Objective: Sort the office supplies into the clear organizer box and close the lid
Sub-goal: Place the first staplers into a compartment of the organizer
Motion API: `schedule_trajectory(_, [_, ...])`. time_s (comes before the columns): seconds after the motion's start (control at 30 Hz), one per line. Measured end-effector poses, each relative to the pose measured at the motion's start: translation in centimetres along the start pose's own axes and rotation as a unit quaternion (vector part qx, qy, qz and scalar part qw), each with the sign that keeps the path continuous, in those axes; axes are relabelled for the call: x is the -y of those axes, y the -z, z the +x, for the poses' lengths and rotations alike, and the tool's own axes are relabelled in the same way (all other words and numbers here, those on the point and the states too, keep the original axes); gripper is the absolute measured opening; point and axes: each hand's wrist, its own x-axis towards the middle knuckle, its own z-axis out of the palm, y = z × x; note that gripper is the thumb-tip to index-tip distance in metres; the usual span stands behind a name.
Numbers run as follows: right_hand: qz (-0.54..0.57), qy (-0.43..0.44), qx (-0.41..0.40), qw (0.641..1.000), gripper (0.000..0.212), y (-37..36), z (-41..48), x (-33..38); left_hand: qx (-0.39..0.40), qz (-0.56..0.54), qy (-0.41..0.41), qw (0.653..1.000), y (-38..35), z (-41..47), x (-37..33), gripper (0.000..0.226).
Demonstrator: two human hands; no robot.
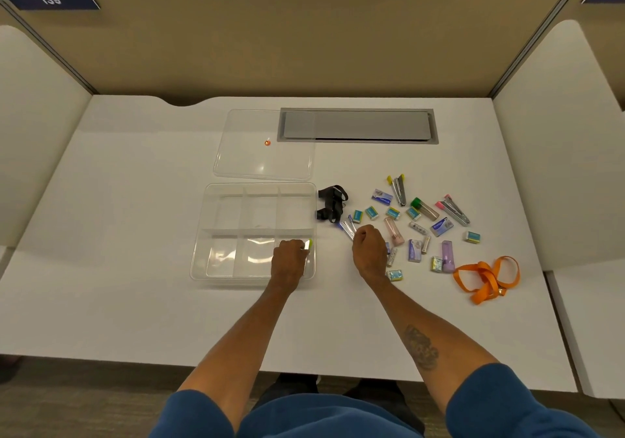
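Organizer box (216, 231) sits open at desk (135, 309) centre, lid (263, 156) off at its 12 o'clock. Your left hand (287, 263) grips a yellow-green item (308, 244) over the near-right compartment. Right hand (369, 251) curled shut among supplies at 3 o'clock; contents unclear.

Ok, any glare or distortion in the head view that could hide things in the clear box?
Head view: bright glare streaks on the organizer box floor near the left hand; fisheye bends the desk edges; the small supplies beside the right hand look soft, labels unreadable.
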Motion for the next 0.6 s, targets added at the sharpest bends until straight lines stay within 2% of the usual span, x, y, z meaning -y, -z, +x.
schedule_trajectory(0.1, [-0.009,-0.004,-0.005,1.000,0.016,0.3,0.3,-0.1,-0.018,-0.098,0.036,0.994,0.0,0.1,0.4,0.013])
schedule_trajectory(0.17, [-0.004,0.005,0.003,1.000,0.013,0.3,0.6,0.0,-0.052,-0.125,0.029,0.990,0.4,0.1,0.2,0.010])
schedule_trajectory(0.33, [-0.011,0.025,0.020,0.999,0.018,0.2,1.0,0.5,-0.128,-0.100,-0.090,0.983,1.2,0.1,-1.2,0.016])
schedule_trajectory(0.47, [0.009,0.013,0.004,1.000,0.016,0.7,2.1,0.3,-0.147,-0.104,-0.164,0.970,1.0,1.4,-3.6,0.016])
schedule_trajectory(0.6, [0.011,0.001,-0.027,1.000,0.016,2.8,4.2,-0.4,-0.121,-0.096,-0.212,0.965,0.1,2.5,-6.5,0.016])
